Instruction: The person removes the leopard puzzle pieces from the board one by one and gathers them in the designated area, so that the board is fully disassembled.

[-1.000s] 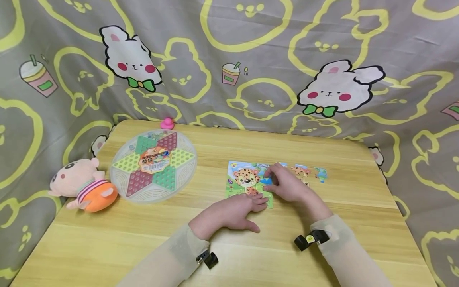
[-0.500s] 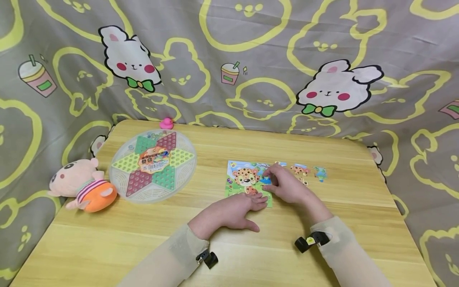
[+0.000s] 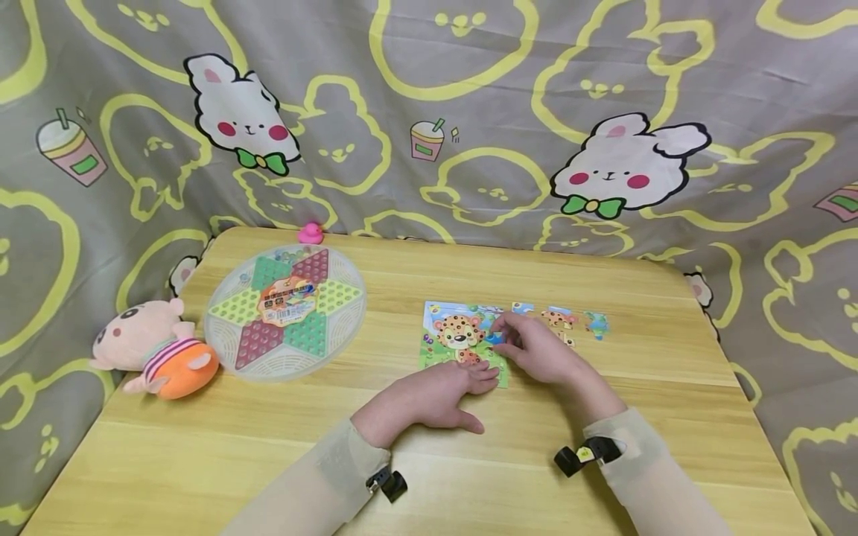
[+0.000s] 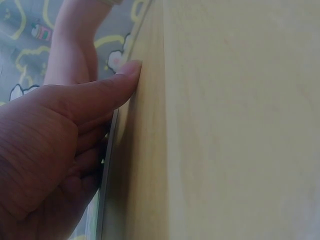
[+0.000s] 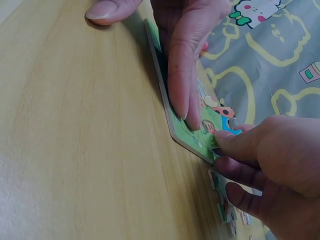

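Observation:
A jigsaw puzzle [image 3: 452, 331] with a spotted leopard cub lies on the wooden table. My left hand [image 3: 436, 391] rests its outstretched fingers on the lower part of the puzzle, with the thumb held apart over the tabletop. At the right side of the board, my right hand [image 3: 539, 350] pinches a puzzle piece between thumb and forefinger. In the right wrist view, the right thumb [image 5: 230, 142] presses at the edge of the green board [image 5: 192, 142]; the hand covers most of that piece. Loose puzzle pieces [image 3: 559, 318] lie just beyond the right hand.
A round Chinese checkers board [image 3: 348, 327] with a star pattern lies at the left. Beside it are a plush toy [image 3: 177, 365] in orange and a small pink duck [image 3: 311, 233]. One loose blue-green piece [image 3: 596, 324] lies farthest right. A patterned curtain [image 3: 496, 112] hangs behind the table.
Both hands stay at the puzzle, the left one still. The right hand has shifted very slightly, and a bit more of a loose piece shows behind it.

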`<state>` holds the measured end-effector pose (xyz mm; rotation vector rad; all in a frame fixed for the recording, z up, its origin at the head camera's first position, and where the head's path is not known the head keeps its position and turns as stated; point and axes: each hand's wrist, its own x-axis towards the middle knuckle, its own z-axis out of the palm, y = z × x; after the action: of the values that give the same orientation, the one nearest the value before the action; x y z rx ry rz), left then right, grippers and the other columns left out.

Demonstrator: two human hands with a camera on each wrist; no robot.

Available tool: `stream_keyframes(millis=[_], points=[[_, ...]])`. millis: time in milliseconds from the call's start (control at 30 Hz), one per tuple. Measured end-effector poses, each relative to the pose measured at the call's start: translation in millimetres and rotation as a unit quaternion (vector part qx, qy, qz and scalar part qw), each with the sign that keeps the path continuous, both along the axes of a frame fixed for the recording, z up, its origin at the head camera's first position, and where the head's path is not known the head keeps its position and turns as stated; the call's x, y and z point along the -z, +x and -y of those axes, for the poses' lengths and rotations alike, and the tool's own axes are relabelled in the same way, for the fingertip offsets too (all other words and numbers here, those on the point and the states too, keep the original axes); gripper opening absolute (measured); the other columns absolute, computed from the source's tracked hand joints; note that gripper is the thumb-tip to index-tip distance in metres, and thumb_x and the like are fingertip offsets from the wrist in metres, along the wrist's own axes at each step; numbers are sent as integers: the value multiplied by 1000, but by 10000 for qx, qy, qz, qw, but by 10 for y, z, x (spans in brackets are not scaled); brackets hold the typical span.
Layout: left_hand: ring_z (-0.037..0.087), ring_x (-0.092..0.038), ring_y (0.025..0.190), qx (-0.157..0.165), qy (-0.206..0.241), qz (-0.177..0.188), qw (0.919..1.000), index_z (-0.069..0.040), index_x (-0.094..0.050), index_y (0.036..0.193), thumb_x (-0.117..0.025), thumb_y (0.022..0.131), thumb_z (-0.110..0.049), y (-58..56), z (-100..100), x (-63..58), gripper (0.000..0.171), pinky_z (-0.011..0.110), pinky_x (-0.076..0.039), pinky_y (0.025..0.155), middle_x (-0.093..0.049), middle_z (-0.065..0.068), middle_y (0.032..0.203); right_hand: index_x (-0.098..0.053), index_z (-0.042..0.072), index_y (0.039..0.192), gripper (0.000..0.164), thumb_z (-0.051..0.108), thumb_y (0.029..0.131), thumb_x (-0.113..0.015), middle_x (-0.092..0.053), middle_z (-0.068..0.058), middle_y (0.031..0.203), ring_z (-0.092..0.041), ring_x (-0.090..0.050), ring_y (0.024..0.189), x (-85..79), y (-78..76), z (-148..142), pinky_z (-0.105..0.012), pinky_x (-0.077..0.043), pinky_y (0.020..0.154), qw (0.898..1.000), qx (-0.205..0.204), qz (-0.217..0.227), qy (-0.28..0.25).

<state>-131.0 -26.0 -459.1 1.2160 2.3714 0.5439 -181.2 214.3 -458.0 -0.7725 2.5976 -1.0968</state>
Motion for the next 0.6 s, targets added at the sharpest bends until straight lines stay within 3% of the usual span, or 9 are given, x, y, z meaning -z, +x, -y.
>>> stream_keyframes(millis=[500,600], points=[[15,-25,157,-5,-11,-26,10000,-13,-50,158,-79,94,-47,6,-2,-4,78,35,-21,127,-34,-6,169,-70,8,110,11,2,101,-70,-69,1,95,-16,-64,88,-45,36,-8,-34,-56,78,9998,53,-107,-168],[15,-24,157,-29,-7,9,10000,-13,-50,158,-79,94,-46,12,-5,-10,78,36,-20,128,-33,-6,169,-69,9,111,12,2,101,-70,-69,0,95,-16,-64,87,-51,47,-14,-34,-55,77,9989,249,-208,-330]])
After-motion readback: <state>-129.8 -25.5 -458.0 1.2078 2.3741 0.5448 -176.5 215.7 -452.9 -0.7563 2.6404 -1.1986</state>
